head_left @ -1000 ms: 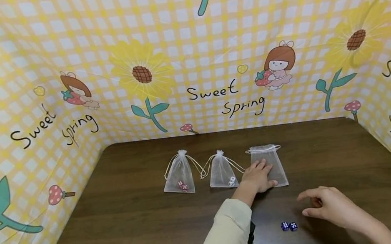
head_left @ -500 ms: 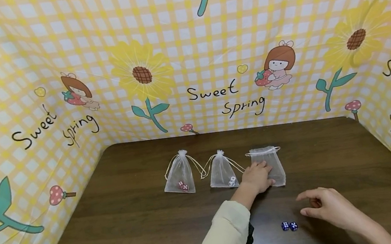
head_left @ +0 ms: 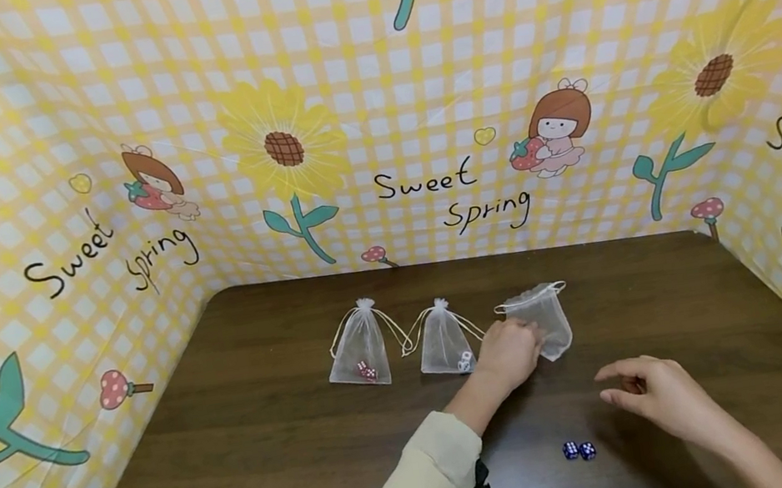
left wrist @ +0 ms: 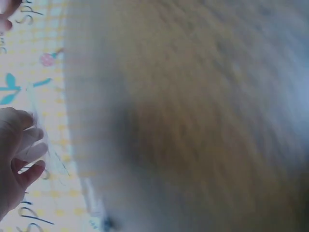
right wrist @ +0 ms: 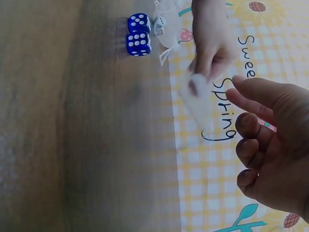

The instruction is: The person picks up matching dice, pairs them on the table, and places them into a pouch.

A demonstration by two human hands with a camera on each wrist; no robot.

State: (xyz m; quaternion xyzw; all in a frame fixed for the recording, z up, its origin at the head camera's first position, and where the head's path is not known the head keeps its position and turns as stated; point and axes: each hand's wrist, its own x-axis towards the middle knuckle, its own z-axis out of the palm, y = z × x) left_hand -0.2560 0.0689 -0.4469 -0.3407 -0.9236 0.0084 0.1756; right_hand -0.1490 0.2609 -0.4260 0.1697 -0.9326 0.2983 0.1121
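Note:
My left hand [head_left: 512, 352] grips a sheer white drawstring bag [head_left: 553, 321] by its left side, and the bag tilts with its lower edge bunched. The left wrist view shows the translucent mesh [left wrist: 46, 130] against my left hand [left wrist: 17, 154]. Nothing shows inside this bag. My right hand [head_left: 659, 393] hovers over the table at the right, fingers loosely curled and holding nothing. Two blue dice [head_left: 579, 450] with white dots lie side by side to its left; the right wrist view shows these dice [right wrist: 139, 36] close up.
Left of my left hand, a cinched mesh bag [head_left: 439, 342] holds white dice [head_left: 465, 362]. Farther left, another cinched bag [head_left: 357, 350] contains red dice [head_left: 367, 371]. All stand on a dark wooden table [head_left: 257, 466], enclosed by a yellow checked cloth [head_left: 401, 107].
My left hand, lying with spread fingers on the bag earlier, has gathered and gripped it. The bag has turned and lifted at its lower end. My right hand has barely moved.

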